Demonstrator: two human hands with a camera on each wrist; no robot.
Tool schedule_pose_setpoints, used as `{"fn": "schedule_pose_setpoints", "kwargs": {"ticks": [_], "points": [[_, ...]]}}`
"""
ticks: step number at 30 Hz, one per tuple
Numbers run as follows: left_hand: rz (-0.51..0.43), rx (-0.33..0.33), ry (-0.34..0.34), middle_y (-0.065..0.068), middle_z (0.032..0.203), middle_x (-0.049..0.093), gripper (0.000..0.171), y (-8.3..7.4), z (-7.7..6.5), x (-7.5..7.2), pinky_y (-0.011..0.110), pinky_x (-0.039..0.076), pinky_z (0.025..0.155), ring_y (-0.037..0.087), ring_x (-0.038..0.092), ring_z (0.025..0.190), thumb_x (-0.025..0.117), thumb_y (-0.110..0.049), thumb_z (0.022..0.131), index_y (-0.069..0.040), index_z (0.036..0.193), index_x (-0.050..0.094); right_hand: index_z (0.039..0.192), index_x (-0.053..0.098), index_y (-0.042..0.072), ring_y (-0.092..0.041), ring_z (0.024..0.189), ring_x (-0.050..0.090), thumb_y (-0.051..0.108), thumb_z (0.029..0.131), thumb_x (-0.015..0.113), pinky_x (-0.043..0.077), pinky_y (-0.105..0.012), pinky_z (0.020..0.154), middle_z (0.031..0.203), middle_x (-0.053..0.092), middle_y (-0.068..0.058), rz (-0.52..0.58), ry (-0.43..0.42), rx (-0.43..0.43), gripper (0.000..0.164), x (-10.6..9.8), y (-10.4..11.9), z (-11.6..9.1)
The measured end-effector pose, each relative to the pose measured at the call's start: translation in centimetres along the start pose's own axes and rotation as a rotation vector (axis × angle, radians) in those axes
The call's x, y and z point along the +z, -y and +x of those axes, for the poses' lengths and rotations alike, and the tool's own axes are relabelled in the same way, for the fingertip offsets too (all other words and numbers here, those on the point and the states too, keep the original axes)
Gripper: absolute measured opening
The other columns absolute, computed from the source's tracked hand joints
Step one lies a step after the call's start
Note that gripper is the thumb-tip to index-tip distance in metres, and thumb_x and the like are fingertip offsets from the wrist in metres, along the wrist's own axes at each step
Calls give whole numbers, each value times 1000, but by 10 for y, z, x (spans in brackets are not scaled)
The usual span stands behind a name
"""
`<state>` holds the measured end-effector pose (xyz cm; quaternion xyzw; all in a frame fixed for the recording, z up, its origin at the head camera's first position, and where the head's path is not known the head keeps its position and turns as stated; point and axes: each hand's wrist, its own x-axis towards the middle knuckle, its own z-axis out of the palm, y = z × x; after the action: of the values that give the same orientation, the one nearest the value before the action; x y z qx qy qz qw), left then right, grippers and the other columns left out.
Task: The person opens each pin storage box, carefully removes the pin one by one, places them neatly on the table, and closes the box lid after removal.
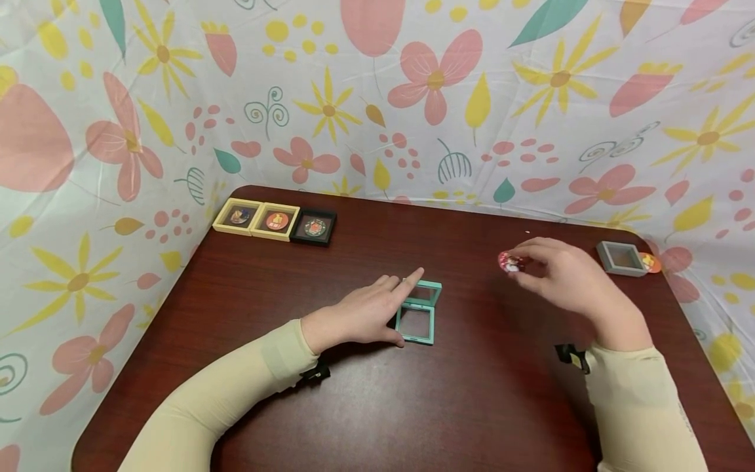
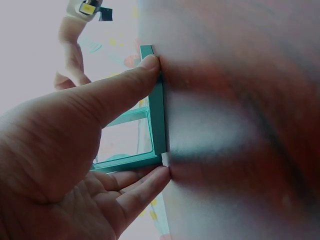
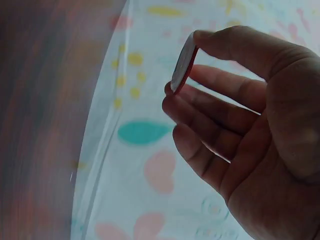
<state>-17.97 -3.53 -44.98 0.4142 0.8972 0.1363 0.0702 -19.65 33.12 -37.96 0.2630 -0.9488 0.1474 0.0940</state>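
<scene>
My left hand point(image 1: 370, 313) spans an opened teal display frame point(image 1: 433, 321) on the table. In the left wrist view, its thumb touches the edge of the frame's base point(image 2: 157, 120) while its fingers lie behind the raised lid point(image 2: 127, 164). The clear windows of both halves show. Over the table to the right, my right hand point(image 1: 557, 272) pinches a round red badge point(image 1: 508, 261) by its rim, with a picture on its face. From the right wrist view, the badge point(image 3: 183, 63) appears edge-on between thumb and fingertips.
At the far left stand two yellow frames point(image 1: 252, 236) and a black frame point(image 1: 312, 242), each holding a round badge. A grey frame point(image 1: 622, 269) lies near the right edge, beside an orange badge point(image 1: 651, 263). A flower-patterned curtain point(image 1: 354, 177) borders the table.
</scene>
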Motion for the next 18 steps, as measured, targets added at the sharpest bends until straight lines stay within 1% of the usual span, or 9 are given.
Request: {"fn": "schedule_pose_setpoints", "kwargs": {"ticks": [5, 7, 10, 13, 18], "points": [[5, 2, 3, 6, 135, 47, 135, 1, 0, 0, 32, 47, 89, 25, 40, 130, 82, -57, 71, -25, 155, -19, 115, 70, 23, -16, 92, 59, 33, 83, 77, 46, -46, 79, 111, 64, 3, -29, 30, 143, 34, -1, -34, -6], [6, 5, 1, 6, 134, 48, 135, 1, 1, 0, 31, 47, 88, 24, 40, 128, 81, -58, 71, -25, 155, -19, 115, 70, 21, -19, 93, 59, 34, 84, 76, 46, -48, 80, 110, 65, 0, -45, 52, 195, 34, 1, -46, -9], [8, 8, -2, 5, 132, 48, 135, 1, 1, 0, 30, 47, 87, 22, 41, 126, 82, -58, 71, -24, 155, -19, 116, 69, 15, -27, 96, 59, 35, 86, 74, 46, -54, 82, 111, 64, -8, -71, 90, 255, 37, 3, -64, -13], [9, 7, -7, 5, 131, 49, 135, 1, 1, 0, 31, 47, 87, 23, 42, 125, 82, -58, 71, -22, 156, -16, 115, 70, 11, -31, 98, 58, 35, 87, 73, 44, -57, 84, 113, 64, -13, -94, 114, 290, 38, 6, -81, -16], [3, 2, 1, 6, 135, 47, 134, 1, 1, 1, 33, 46, 91, 26, 39, 131, 81, -58, 71, -25, 155, -18, 112, 70, 7, -33, 95, 60, 37, 88, 72, 45, -58, 82, 109, 66, -16, -105, 145, 329, 39, 13, -107, -22]]}}
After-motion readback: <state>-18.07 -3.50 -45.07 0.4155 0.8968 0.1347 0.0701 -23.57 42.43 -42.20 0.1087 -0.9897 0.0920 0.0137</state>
